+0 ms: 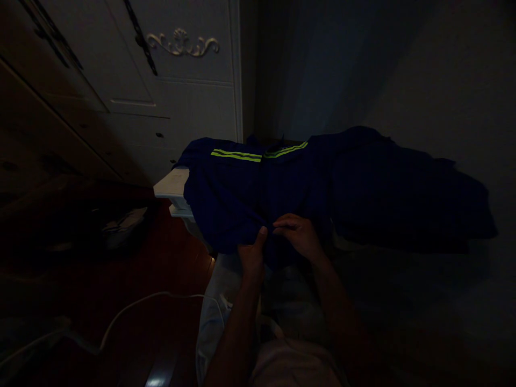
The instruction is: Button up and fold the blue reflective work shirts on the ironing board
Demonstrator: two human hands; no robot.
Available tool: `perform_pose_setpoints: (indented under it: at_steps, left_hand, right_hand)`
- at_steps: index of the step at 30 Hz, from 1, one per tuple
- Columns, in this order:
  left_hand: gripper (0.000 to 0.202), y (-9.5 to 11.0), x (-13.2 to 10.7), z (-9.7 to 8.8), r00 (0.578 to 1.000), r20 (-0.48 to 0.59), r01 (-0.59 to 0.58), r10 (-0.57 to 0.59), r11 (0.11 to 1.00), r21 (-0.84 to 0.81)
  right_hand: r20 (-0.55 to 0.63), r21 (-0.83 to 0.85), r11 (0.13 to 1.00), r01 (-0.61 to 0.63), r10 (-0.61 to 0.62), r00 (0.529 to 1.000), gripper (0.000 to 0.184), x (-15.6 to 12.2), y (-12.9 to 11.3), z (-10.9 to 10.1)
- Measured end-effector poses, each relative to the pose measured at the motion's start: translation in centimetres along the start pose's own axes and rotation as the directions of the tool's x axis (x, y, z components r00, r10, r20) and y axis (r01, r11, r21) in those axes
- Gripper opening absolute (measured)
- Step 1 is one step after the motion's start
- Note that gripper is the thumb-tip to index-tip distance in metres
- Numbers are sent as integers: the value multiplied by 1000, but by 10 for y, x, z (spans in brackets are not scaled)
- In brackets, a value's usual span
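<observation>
A dark blue garment (pixel 282 188) with yellow-green stripes (pixel 237 155) lies spread over a white surface (pixel 171 185) in a dim room. My left hand (pixel 252 258) is closed on the garment's near hem, thumb on top. Beside it, my right hand (pixel 298 234) pinches the same edge with bent fingers. The two hands almost touch at the hem. The garment's right part (pixel 403 188) drapes away into shadow.
A white wardrobe (pixel 181 80) with a scroll ornament stands behind on the left. A white cable (pixel 133 309) runs over the reddish wooden floor (pixel 161 269). A dark object (pixel 121 223) lies on the floor at left. The right side is very dark.
</observation>
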State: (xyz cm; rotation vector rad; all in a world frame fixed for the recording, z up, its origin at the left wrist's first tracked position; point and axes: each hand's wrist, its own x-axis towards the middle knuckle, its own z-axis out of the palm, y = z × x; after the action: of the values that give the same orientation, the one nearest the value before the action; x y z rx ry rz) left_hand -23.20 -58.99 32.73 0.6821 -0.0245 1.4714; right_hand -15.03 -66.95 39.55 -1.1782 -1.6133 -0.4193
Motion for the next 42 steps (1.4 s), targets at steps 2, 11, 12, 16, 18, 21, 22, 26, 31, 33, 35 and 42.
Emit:
perform_pose_setpoints:
  at_steps: [2, 11, 12, 16, 18, 21, 22, 26, 31, 33, 35, 42]
  left_hand:
    - [55, 0, 1, 0, 1000, -23, -2, 3, 999, 43]
    - [58, 9, -6, 3, 997, -52, -53, 58, 995, 79]
    - [58, 10, -6, 3, 996, -65, -58, 63, 995, 80]
    - [56, 10, -4, 3, 993, -88, -65, 74, 993, 102]
    - [54, 9, -3, 3, 993, -74, -80, 90, 989, 120]
    - [52, 7, -2, 1, 995, -41, -88, 93, 988, 124]
    - [51, 6, -2, 1, 996, -24, -79, 82, 989, 122]
    - [49, 6, -2, 3, 998, 9, -57, 56, 990, 132]
    - [54, 6, -1, 7, 998, 59, -19, 19, 1000, 11]
    - [55, 6, -1, 6, 997, 70, -25, 27, 999, -29]
    - [55, 5, -2, 3, 998, 54, -22, 23, 1000, -16]
    - [60, -5, -7, -7, 991, 65, 128, -121, 983, -128]
  right_hand:
    - [-12, 10, 1000, -7, 7, 1000, 6, 1, -1, -1]
    - [22, 0, 999, 38, -38, 999, 13, -1, -2, -4]
    - [40, 3, 999, 40, -40, 998, 14, -1, -2, -5]
    - [118, 21, 999, 47, -49, 992, 21, 0, 0, -8]
    - [136, 18, 998, 55, -57, 989, 22, 0, -1, -8]
    - [139, -18, 994, 109, -106, 985, 20, -1, -5, -6]
    - [134, -44, 990, 135, -128, 983, 19, -1, -7, -5]
    - [119, -151, 974, 170, -153, 981, 21, -4, -10, 2]
    - [45, -165, 982, 93, -86, 995, 25, -5, -11, 9]
    - [38, -143, 982, 126, -122, 992, 22, -7, -15, 8]
    - [40, -120, 980, 159, -155, 987, 19, -10, -20, 6]
    - [128, 11, 993, -115, 112, 985, 25, -8, -13, 2]
